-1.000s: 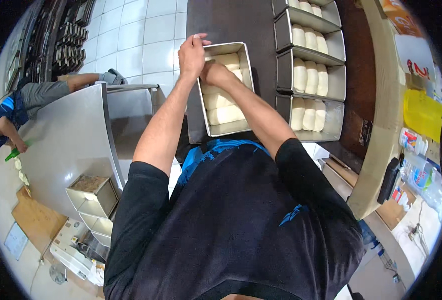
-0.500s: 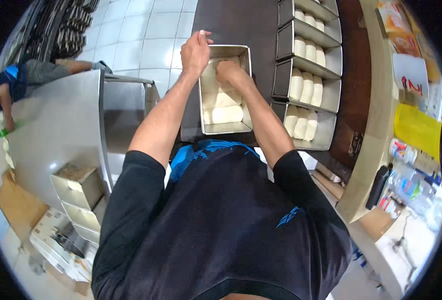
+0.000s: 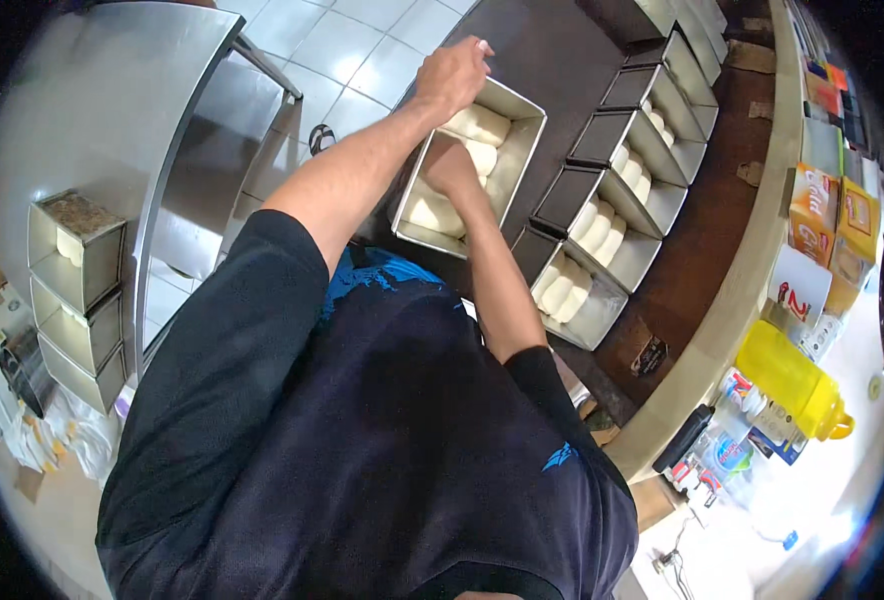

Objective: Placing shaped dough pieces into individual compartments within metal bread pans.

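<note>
Pale dough pieces (image 3: 434, 213) are handled inside a metal loaf tin (image 3: 512, 165) set on a dark tabletop (image 3: 522, 50). The right hand (image 3: 447, 165) is lowered among the pieces, its fingers hidden, so whether its grip is closed on dough cannot be told. The left hand (image 3: 452, 75) is poised at the tin's far left corner; whether the rim is clamped cannot be told either. Arranging or settling of the dough appears to be the step in hand; even, gentle pressure and a steadied tin seem to be called for next. More tins (image 3: 566, 200), several bearing dough, are lined up to the right.
</note>
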Motion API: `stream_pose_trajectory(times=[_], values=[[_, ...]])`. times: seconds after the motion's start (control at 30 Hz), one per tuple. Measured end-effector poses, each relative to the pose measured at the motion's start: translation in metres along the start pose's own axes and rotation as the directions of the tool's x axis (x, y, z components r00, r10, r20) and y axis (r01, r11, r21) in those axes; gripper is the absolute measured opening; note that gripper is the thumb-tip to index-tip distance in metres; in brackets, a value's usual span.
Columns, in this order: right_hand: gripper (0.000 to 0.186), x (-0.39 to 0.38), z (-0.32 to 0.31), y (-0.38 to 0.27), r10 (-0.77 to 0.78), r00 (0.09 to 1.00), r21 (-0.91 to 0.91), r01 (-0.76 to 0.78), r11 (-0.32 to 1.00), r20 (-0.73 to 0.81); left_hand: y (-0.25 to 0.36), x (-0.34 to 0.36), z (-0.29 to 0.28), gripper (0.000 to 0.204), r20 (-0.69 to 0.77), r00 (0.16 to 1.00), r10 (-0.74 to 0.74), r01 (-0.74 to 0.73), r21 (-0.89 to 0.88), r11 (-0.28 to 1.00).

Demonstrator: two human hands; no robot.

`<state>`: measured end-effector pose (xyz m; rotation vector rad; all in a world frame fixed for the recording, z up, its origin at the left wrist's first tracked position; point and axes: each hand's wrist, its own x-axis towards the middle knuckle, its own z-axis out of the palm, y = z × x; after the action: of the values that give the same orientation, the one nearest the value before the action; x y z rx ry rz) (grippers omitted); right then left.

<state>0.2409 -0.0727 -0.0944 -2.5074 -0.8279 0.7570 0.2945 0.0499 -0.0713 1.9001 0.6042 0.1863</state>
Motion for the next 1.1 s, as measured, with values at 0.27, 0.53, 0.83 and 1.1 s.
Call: stream_pose_trajectory(times=[0.27, 0.53, 0.83, 1.1], values=[[0.029, -0.01, -0.043, -0.02, 0.132, 0.982, 0.084, -0.121, 0.989, -0.135, -0.004, 0.0, -0.007, 0.042, 0.014, 1.0, -0.017, 0.017, 0.036, 0.999], [0.028, -0.006, -0.025, -0.014, 0.119, 0.987, -0.005, -0.12, 0.993, -0.104, -0.003, -0.001, -0.009, 0.043, 0.048, 0.998, -0.05, 0.049, 0.026, 0.998], [0.029, 0.015, -0.016, -0.005, 0.114, 0.973, 0.07, -0.13, 0.989, 0.2, -0.003, 0.005, -0.004, 0.044, 0.032, 0.999, -0.009, 0.007, 0.076, 0.997], [0.026, 0.017, -0.02, 0.014, 0.074, 0.939, -0.167, -0.018, 0.986, 0.336, -0.009, -0.004, -0.004, 0.045, 0.04, 0.999, -0.025, 0.022, 0.07, 0.997]])
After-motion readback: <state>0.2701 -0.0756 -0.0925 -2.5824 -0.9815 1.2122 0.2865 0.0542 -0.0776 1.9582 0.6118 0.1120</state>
